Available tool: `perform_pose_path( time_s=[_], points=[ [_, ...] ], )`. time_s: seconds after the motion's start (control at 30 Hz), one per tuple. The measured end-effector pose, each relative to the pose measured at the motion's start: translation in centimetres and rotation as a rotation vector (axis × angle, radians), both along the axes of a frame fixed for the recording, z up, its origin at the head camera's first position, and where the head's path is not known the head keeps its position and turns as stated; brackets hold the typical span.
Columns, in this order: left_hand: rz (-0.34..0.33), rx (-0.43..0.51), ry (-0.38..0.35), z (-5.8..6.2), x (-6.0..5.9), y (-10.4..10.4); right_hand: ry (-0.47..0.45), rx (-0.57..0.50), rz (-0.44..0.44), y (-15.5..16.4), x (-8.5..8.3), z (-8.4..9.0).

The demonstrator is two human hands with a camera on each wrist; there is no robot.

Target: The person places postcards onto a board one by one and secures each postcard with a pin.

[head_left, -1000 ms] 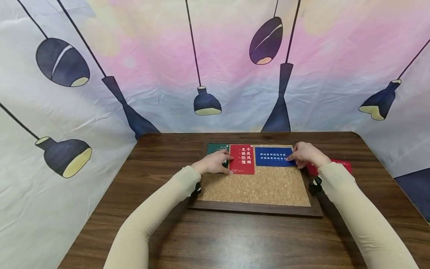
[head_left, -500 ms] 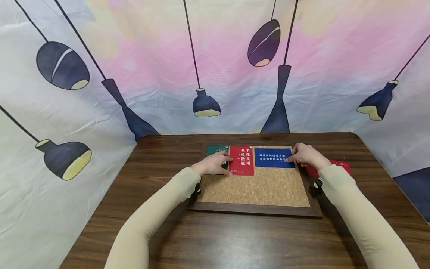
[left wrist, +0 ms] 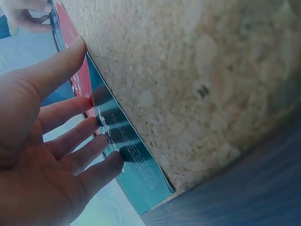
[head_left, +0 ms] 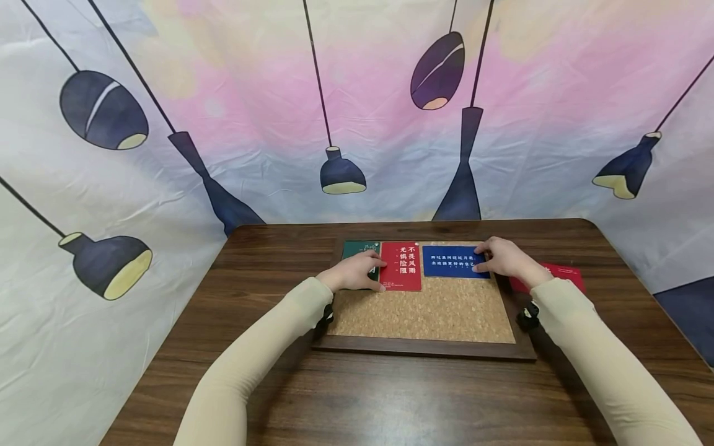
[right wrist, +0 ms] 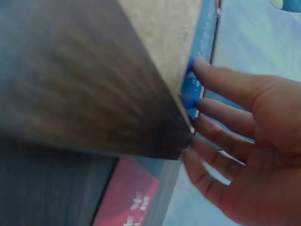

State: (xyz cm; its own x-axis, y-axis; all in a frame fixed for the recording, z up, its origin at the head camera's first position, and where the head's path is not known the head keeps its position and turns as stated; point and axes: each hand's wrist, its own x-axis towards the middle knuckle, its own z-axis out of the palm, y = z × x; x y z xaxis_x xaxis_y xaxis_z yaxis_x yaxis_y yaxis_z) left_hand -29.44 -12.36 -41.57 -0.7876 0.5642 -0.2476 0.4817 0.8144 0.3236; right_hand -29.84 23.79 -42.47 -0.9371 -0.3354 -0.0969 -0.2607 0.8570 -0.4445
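Corkboard: green card, red card, blue card | hands press cards

A head camera looks forward and down over the whole cork board from mid-distance, while each wrist camera views its own hand's fingers and card edges very close, all three sharing that board.
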Motion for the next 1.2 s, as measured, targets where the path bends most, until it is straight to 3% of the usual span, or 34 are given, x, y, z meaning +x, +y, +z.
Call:
perform_pose_path(
  time_s=[0.17,0.67,1.2],
  points=[
    [0.003,-0.009,0.001,-0.10,0.00,0.01,0.037,0.046,0.065,0.38,0.47,-0.03],
    [0.000,-0.014,0.007,-0.32,-0.13,-0.01,0.002,0.059,0.061,0.65,0.87,-0.40],
    [0.000,-0.014,-0.002,-0.14,-0.04,0.01,0.031,0.133,0.119,0.15,0.48,0.43]
  ],
)
